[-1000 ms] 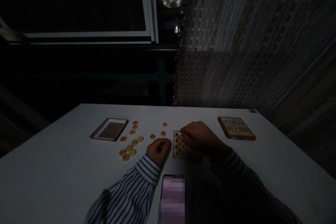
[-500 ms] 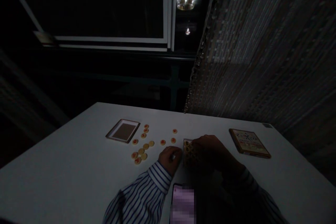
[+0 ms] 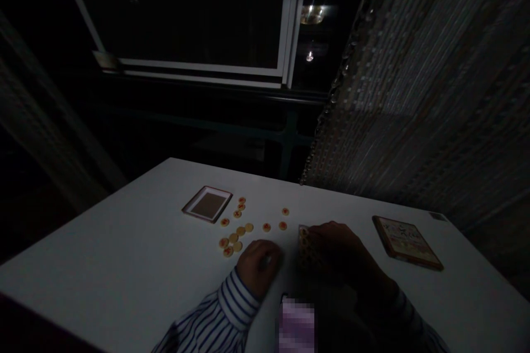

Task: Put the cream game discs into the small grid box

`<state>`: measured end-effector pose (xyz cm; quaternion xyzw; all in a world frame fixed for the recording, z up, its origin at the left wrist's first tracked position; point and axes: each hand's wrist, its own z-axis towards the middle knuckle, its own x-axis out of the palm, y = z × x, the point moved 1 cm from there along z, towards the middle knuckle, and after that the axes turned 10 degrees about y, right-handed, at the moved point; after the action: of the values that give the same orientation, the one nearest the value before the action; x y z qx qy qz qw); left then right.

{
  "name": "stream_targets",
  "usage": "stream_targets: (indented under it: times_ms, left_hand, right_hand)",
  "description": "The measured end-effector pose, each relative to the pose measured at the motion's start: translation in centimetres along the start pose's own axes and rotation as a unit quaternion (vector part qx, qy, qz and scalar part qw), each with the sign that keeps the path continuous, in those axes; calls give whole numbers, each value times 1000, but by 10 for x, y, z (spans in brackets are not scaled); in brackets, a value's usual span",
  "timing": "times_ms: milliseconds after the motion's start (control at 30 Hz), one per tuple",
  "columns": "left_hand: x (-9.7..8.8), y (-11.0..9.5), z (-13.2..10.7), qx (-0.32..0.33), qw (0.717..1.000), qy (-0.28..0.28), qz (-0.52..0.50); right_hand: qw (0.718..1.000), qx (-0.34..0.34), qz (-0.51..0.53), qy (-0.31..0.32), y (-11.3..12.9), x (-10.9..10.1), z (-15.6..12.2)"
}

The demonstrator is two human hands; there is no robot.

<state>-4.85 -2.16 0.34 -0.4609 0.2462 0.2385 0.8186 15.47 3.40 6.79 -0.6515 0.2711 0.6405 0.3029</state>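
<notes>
My left hand (image 3: 260,266) is closed, its fingers curled and slightly blurred just above the table. Whatever it may hold is hidden. Round Chinese chess pieces (image 3: 233,237) lie beyond it, some showing red characters and some plain. My right hand (image 3: 340,245) bends over a small box (image 3: 304,242) packed with more round pieces, its fingertips down at the box's upper edge. Deep shadow hides what those fingers grip, along with the box's near right part.
An open shallow tray (image 3: 191,212) lies at the back left of the white table (image 3: 136,231). A flat box with printed characters (image 3: 408,241) rests on the right. Near the front edge is a phone (image 3: 296,326) with a blurred-out screen. A bead curtain (image 3: 397,105) hangs behind.
My left hand has drawn back from the box, toward me and to the left. My right hand stays at the box. The whole view has shifted and tilted a little.
</notes>
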Motion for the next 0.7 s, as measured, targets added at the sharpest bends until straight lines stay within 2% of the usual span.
stream_targets:
  times_ms: [200, 333, 433, 533, 700]
  left_hand:
    - [-44, 32, -30, -41, 995, -50, 82]
    - [-64, 56, -42, -99, 982, -93, 132]
    - [-68, 71, -48, -83, 979, -61, 176]
    - [-65, 83, -57, -90, 969, -96, 210]
    - [-54, 93, -64, -107, 963, -97, 226]
  right_hand:
    - [998, -5, 17, -63, 17, -7, 14]
    - [995, 14, 38, -88, 21, -15, 21]
    - [992, 42, 63, -97, 24, -22, 27]
    - [989, 51, 92, -100, 30, -27, 35]
    - [992, -2, 94, -83, 52, -24, 48]
